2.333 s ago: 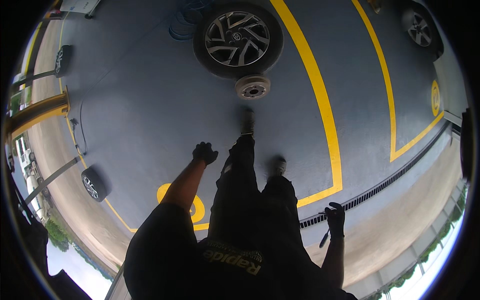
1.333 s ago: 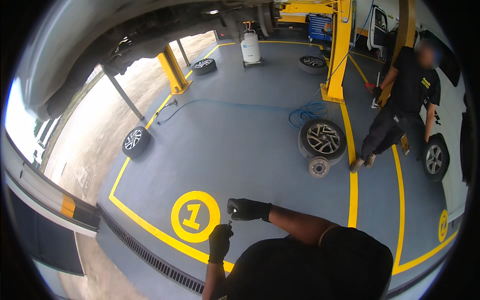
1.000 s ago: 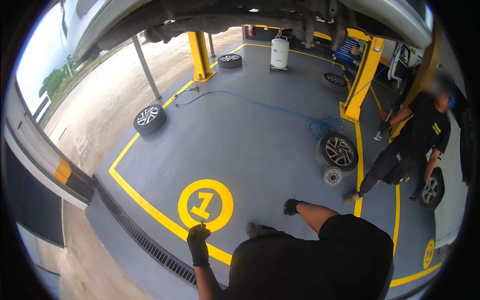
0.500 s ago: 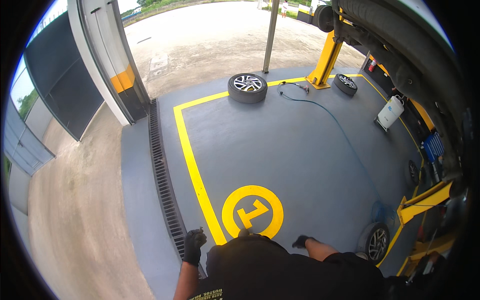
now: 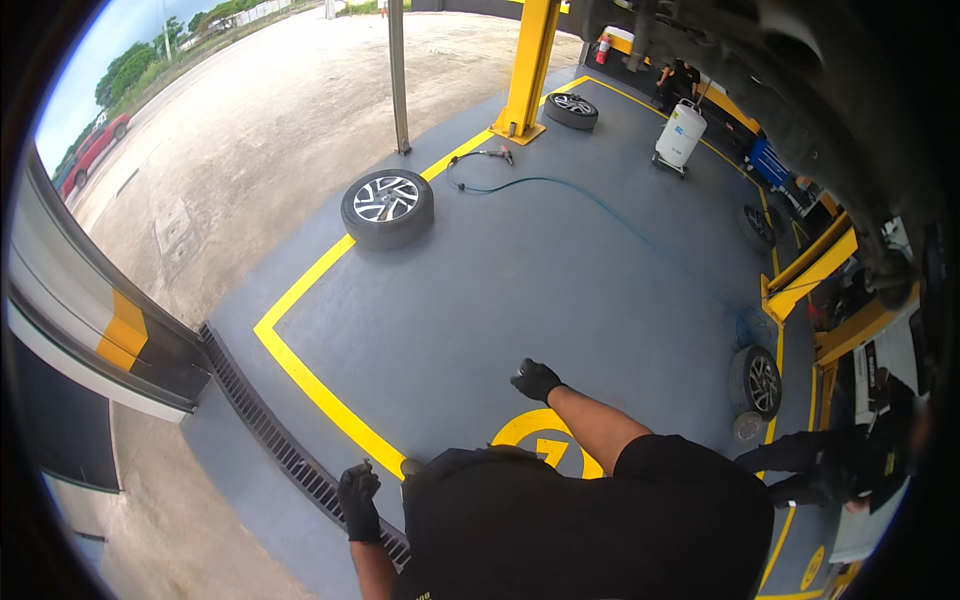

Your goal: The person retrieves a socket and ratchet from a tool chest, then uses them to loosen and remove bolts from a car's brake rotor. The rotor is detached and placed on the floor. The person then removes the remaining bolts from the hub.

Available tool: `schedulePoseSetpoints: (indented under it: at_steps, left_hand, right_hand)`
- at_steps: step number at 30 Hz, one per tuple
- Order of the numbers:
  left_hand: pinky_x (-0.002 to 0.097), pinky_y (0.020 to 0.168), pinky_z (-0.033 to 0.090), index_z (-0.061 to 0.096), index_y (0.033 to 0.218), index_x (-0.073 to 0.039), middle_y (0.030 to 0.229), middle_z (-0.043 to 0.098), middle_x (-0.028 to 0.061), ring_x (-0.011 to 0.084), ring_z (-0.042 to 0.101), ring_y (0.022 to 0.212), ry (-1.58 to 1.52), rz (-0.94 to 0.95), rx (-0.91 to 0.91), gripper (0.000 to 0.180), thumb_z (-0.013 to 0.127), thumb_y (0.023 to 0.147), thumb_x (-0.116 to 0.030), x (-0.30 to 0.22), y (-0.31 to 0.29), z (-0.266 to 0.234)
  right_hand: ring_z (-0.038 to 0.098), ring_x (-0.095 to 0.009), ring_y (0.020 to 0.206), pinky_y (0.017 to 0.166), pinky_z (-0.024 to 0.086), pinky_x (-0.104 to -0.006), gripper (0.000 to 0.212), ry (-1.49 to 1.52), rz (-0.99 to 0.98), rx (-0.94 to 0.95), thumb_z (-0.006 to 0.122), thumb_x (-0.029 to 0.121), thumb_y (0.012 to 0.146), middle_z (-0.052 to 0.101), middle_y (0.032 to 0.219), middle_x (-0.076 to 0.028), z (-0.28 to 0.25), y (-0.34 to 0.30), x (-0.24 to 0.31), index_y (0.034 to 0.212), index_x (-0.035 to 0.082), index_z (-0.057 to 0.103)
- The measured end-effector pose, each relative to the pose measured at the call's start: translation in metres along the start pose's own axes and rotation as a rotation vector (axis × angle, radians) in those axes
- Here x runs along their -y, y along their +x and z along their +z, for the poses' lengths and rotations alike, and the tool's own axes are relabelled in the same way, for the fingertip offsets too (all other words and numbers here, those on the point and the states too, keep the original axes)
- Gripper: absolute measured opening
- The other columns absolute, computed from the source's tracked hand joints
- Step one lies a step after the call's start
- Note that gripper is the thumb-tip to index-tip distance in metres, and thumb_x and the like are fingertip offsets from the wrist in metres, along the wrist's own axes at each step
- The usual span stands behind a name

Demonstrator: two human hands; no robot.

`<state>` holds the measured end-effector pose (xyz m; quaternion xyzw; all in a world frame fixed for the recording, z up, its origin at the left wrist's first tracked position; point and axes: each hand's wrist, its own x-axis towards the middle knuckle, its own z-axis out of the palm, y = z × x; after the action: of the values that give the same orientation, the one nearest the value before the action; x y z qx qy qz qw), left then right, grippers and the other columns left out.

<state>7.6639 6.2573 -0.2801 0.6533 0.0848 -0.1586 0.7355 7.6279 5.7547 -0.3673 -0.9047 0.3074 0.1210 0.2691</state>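
As I judge this moment: a carrying step, with my left hand (image 5: 360,498) and right hand (image 5: 535,381) well apart and neither touching a wheel.
Left glove: fingers mostly curled, a small stub (image 5: 367,466) showing at their tips; I seem to have it pinched, though it is too small to name.
Where the piece is: near left, seen just beside the drain grate (image 5: 285,442).
Right glove: out in front of me, just beyond the painted yellow ring (image 5: 518,428); fingers curled, and I cannot tell whether they close on anything.
Next move: I judge it calls for a steady left pinch, since so small a piece could slip from gloved fingers.
Floor: smooth grey paint (image 5: 500,290), edged by a yellow line (image 5: 310,275).
Far left: an alloy wheel (image 5: 388,205) lying face up; beyond it, an air tool (image 5: 498,155) on a blue hose (image 5: 545,181).
Far side: yellow lift post (image 5: 527,85), white wheeled tank (image 5: 680,136), raised vehicle underside (image 5: 740,50) overhead.
Right: a second wheel (image 5: 762,383), a brake drum (image 5: 747,427) just beside it, and a co-worker (image 5: 865,455) in black.
Outside: pale concrete yard (image 5: 270,110).
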Motion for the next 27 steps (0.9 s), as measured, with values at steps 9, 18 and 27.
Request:
schedulePoseSetpoints:
  at_steps: [9,18,27]
  left_hand:
    - [0.0262,0.076,0.052,0.072,0.105,0.002,0.088,0.068,0.0029,0.0105,0.062,0.079,0.181,0.174,0.154,0.012,0.065,0.101,-0.007,-0.209,0.419,0.011]
    - [0.0244,0.076,0.05,0.071,0.108,0.001,0.087,0.067,0.0,0.0078,0.059,0.078,-0.009,-0.037,0.412,0.014,0.065,0.103,-0.01,-0.273,0.768,0.199]
    - [0.03,0.092,0.055,0.074,0.115,0.001,0.108,0.077,0.0073,0.0127,0.07,0.101,0.41,0.029,0.847,0.019,0.072,0.1,-0.01,-0.382,1.052,0.441]
  right_hand:
    - [0.036,-0.022,0.141,0.115,0.034,-0.0403,0.082,-0.075,0.437,0.571,0.082,0.05,0.084,0.049,0.148,-0.01,0.037,0.033,-0.035,0.149,0.013,0.049]
    - [0.073,-0.024,0.092,0.084,0.058,-0.0421,0.035,0.167,0.497,0.335,0.081,0.03,0.088,0.075,0.099,-0.013,-0.01,0.464,0.116,0.112,0.008,0.069]
    - [0.064,-0.013,0.072,0.068,0.053,-0.0331,0.027,0.588,0.032,-0.251,0.079,0.025,0.092,0.068,0.078,-0.006,-0.356,0.777,0.432,0.096,0.004,0.062]
